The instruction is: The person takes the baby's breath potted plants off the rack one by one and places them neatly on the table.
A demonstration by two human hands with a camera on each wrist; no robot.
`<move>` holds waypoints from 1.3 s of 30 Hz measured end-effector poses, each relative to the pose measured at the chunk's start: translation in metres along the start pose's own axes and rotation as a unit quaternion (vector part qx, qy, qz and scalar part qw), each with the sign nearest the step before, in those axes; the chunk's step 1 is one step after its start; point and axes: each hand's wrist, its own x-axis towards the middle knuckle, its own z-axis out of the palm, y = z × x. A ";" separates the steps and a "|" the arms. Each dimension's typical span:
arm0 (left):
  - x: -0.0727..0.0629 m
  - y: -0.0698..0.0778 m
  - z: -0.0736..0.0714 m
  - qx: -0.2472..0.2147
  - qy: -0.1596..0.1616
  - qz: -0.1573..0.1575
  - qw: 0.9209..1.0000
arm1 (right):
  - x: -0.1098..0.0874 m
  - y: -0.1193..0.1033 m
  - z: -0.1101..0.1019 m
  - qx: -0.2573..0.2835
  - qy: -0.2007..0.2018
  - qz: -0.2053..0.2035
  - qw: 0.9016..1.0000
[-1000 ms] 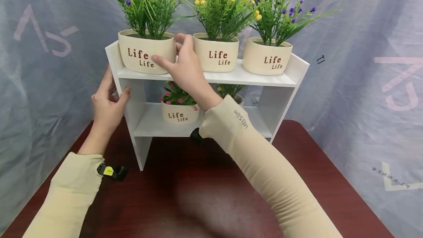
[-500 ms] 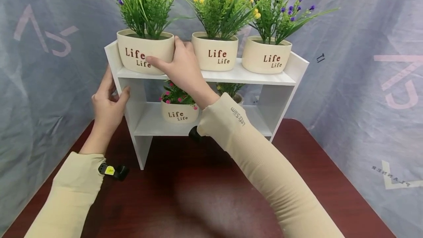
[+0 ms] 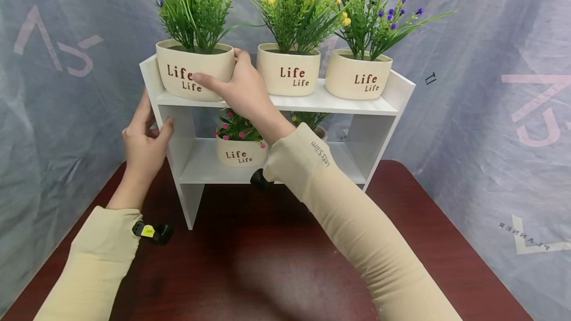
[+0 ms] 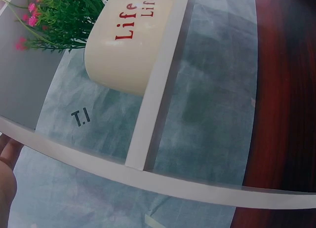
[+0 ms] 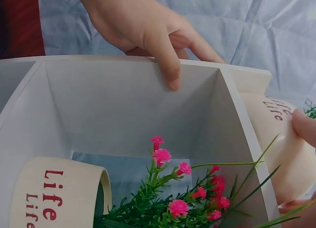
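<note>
In the head view, a white two-tier shelf [image 3: 374, 150] stands on a dark red table. My left hand [image 3: 144, 147] grips its left side panel, thumb on the inner face and fingers outside, as the right wrist view shows too. My right hand [image 3: 247, 90] holds the right end of a cream oval flowerpot [image 3: 214, 76] with purple flowers, at the left of the top tier. Its thumb [image 5: 303, 127] lies across the front lettering; the fingers behind are partly hidden. Beside that hand stands a pot with yellow flowers [image 3: 287, 71], then another purple-flowered pot [image 3: 357, 76].
On the lower tier sit a pot with pink flowers [image 3: 241, 152] and, partly behind my right forearm, another plant [image 3: 311, 120]. The red table [image 3: 276, 256] extends in front. Grey printed cloth [image 3: 468, 113] hangs behind and at the sides.
My right hand has shifted slightly left, its thumb further across the pot's front and its fingers closer round the end. The left hand has stayed on the side panel.
</note>
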 end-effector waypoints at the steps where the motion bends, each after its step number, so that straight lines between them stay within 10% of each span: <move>1: 0.000 0.000 0.000 0.000 -0.001 0.000 1.000 | 0.000 0.001 0.000 0.007 0.001 -0.001 1.000; 21: -0.001 0.000 0.001 -0.008 -0.005 -0.001 1.000 | -0.009 0.014 -0.004 0.147 0.039 -0.077 0.985; 32: -0.003 -0.003 0.000 -0.023 0.002 0.021 1.000 | -0.018 0.024 -0.004 0.121 0.065 -0.148 0.979; 39: -0.004 -0.002 0.000 -0.015 -0.002 -0.003 1.000 | -0.026 0.030 -0.003 0.171 0.071 -0.205 0.961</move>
